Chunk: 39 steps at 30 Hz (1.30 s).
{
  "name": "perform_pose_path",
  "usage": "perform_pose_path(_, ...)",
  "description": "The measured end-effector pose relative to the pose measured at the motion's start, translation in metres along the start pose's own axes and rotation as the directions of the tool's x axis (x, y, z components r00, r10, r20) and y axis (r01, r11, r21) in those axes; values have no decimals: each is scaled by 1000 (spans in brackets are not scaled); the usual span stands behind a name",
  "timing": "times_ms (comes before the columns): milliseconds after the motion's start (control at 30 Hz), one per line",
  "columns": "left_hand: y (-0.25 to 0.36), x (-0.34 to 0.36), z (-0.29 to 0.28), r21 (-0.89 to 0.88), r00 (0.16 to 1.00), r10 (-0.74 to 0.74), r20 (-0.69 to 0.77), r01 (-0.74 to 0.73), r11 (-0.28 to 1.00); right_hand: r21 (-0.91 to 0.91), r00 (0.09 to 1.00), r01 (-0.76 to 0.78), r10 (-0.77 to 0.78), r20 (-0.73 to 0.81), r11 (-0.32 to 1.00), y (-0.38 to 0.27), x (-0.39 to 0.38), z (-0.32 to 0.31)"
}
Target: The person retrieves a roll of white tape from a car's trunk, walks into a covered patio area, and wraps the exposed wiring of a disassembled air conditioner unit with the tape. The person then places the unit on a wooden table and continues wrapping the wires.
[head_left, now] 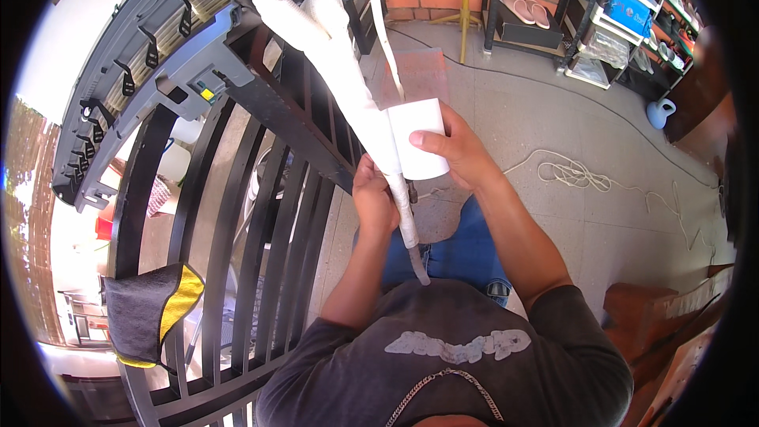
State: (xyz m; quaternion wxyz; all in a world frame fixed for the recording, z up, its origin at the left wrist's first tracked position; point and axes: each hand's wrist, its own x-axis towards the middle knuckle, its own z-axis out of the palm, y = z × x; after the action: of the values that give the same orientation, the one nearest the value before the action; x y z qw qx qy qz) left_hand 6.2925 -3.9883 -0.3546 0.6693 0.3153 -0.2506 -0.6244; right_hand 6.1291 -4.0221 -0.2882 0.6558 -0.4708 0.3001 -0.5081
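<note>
A long bundle wrapped in white tape runs down from a grey plastic appliance body toward my torso, with a bare grey tip at its lower end. My right hand grips a wide white roll of tape right beside the bundle. My left hand has its fingers curled at the bundle, just left of it and below the roll; part of its grip is hidden. A thin white cable hangs behind the roll.
A black metal railing stands on my left, with a black and yellow cloth draped over it. Shelving with sandals and boxes is at the back right. A coiled cord lies on the tiled floor; a blue jug stands at right.
</note>
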Motion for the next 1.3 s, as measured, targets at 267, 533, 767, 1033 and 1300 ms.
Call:
perform_pose_path(267,1,1,28,127,981,119,-156,-100,987,-384,978,176,-206,-38,907,-2,8,0)
perform_pose_path(533,21,-1,-4,224,1000,-12,14,9,975,-248,977,165,-124,175,954,0,42,-15)
perform_pose_path(767,43,21,-21,239,994,78,72,-93,966,-447,949,298,-210,236,844,19,62,-18)
perform_pose_path(1033,24,39,-28,-76,949,16,316,8,997,-626,883,410,-459,91,664,36,53,14)
perform_pose_path(1300,24,7,-33,-37,964,134,231,-129,991,-483,979,198,-194,59,853,37,-34,33)
